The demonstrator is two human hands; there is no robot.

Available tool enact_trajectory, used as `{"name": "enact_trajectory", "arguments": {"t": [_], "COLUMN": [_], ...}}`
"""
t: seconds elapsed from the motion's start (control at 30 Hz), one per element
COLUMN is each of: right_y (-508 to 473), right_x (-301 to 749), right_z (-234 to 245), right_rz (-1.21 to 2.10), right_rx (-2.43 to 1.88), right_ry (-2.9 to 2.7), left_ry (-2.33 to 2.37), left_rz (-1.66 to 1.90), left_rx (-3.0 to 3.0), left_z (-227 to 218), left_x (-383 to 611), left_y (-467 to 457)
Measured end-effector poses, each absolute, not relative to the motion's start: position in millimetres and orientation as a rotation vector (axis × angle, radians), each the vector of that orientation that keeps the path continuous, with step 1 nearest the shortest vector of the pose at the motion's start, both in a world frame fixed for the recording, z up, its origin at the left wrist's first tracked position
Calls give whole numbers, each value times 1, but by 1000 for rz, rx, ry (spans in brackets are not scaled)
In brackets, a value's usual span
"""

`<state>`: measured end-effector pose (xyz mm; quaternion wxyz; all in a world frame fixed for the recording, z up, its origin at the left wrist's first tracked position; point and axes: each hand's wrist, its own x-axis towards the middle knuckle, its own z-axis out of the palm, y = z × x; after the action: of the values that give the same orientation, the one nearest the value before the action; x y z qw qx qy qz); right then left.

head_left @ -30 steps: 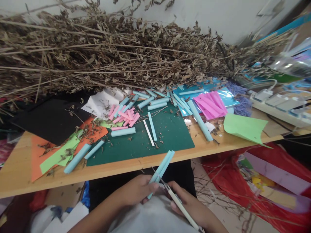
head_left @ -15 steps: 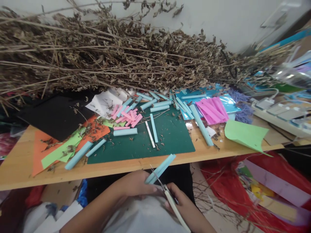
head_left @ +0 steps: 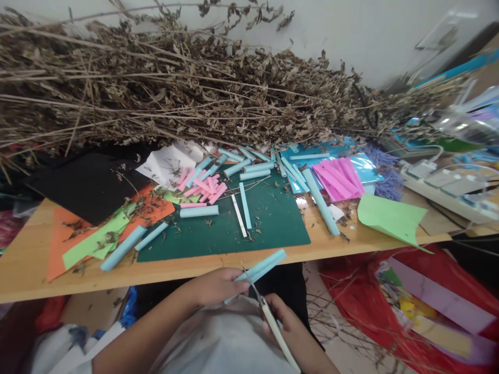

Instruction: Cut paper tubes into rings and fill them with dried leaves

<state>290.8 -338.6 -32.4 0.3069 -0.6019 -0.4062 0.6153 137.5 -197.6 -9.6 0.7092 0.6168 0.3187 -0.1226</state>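
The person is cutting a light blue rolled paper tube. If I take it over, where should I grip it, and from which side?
Probably grip the light blue rolled paper tube at its free far end, pinching lightly across its width from the right and above. The left hand covers its lower end, and the white-handled scissors cross it just beside those fingers.

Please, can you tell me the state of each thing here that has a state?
left hand, closed on the blue paper roll
right hand, closed on the scissors
scissors, blades at the roll, open or shut unclear
cutting mat, lying flat on the table
green sheet, curled, one corner past the table edge
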Motion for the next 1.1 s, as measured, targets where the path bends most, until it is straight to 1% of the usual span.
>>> {"name": "enact_trajectory", "arguments": {"t": [0.23,0.37,0.5,0.63,0.83,1.1], "right_y": [-338,-338,-340,-340,-341,-337], "right_x": [289,288,292,298,298,298], "right_z": [-30,-29,-27,-26,-30,-24], "right_rz": [1583,1568,1650,1725,1708,1727], "right_rx": [-1599,-1630,-1627,-1593,-1537,-1620], "right_ry": [-1093,-1081,-1180,-1256,-1263,-1285], "left_ry": [706,727,713,720,625,465], "left_rz": [-339,-478,-525,-494,-505,-769], "left_rx": [1535,1519,1511,1452,1297,1117], "left_z": [4,2,0,4,0,-5], "left_x": [145,145,142,140,136,136], "left_y": [-192,-191,-190,-189,-191,-180]}}
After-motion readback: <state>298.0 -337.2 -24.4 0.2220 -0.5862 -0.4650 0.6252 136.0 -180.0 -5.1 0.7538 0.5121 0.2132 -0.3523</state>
